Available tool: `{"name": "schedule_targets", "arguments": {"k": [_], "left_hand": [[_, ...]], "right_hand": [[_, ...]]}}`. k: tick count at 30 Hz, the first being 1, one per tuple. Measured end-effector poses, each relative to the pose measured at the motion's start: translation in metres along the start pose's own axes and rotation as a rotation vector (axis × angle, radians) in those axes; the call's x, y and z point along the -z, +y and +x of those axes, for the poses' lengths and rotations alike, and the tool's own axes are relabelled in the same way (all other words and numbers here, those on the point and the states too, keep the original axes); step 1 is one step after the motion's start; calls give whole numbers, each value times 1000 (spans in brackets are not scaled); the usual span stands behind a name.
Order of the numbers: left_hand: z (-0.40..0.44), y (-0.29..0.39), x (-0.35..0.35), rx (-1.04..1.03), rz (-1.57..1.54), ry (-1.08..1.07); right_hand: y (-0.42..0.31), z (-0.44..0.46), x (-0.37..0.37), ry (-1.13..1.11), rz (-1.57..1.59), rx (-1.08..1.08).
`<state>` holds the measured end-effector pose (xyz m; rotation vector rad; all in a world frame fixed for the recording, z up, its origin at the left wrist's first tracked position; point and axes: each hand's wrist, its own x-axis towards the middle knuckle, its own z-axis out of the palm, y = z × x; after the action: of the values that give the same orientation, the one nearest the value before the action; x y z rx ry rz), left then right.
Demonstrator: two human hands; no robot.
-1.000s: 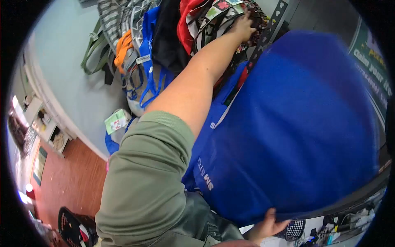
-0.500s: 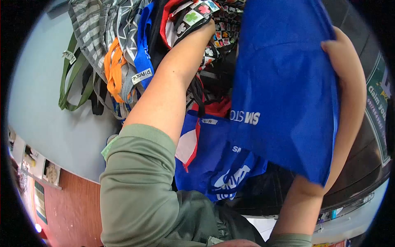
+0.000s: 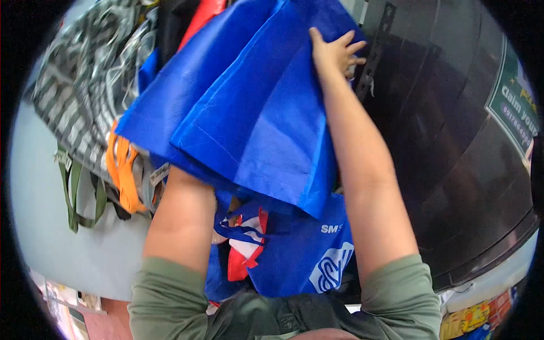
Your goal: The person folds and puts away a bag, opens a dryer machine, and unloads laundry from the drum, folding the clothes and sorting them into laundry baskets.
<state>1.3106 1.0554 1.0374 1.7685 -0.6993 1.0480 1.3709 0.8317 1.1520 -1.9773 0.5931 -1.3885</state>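
Observation:
A large blue bag (image 3: 266,107) spreads across the upper middle, its folded panels hanging down. My right hand (image 3: 338,54) lies against its upper right part with the fingers spread. My left forearm reaches up under the bag's lower left edge, and the bag hides my left hand. Beneath it hangs a second blue bag (image 3: 294,255) with white lettering, beside a red and white cloth (image 3: 247,241). Left of the large bag are a grey striped bag (image 3: 73,113) and an orange strap (image 3: 124,175).
A dark panel (image 3: 442,136) curves down the right side, with a perforated metal strip (image 3: 377,51) along its left edge and a green sign (image 3: 513,107) on it. Olive straps (image 3: 76,192) hang before the pale wall (image 3: 39,238). Yellow packets (image 3: 467,320) show at bottom right.
The large blue bag has moved left, over the patterned bag. My right hand has come from its right edge to its upper part. My left hand has gone out of sight behind it.

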Motion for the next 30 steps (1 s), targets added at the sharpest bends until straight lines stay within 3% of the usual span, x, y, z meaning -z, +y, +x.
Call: {"name": "schedule_targets", "arguments": {"k": [3,6,8,12,19,27,29,30], "left_hand": [[8,1,-1,34,5,-6],[27,0,-13,40,27,-24],[44,-1,-26,39,53,-38],[82,-10,-55,42,107,-59],[104,-9,-94,46,199,-105],[33,58,-70,-31,379,-236],[18,85,-68,-41,278,-326],[23,91,-78,-46,84,-305]], "right_hand": [[11,8,-25,-97,50,-158],[4,30,-61,-374,363,-224],[4,53,-120,-411,564,-74],[-4,57,-137,-632,536,28],[22,36,-137,-771,632,-59],[46,19,-115,-816,693,-104],[51,13,-115,-822,700,-113],[53,10,-113,-822,705,-112]]}}
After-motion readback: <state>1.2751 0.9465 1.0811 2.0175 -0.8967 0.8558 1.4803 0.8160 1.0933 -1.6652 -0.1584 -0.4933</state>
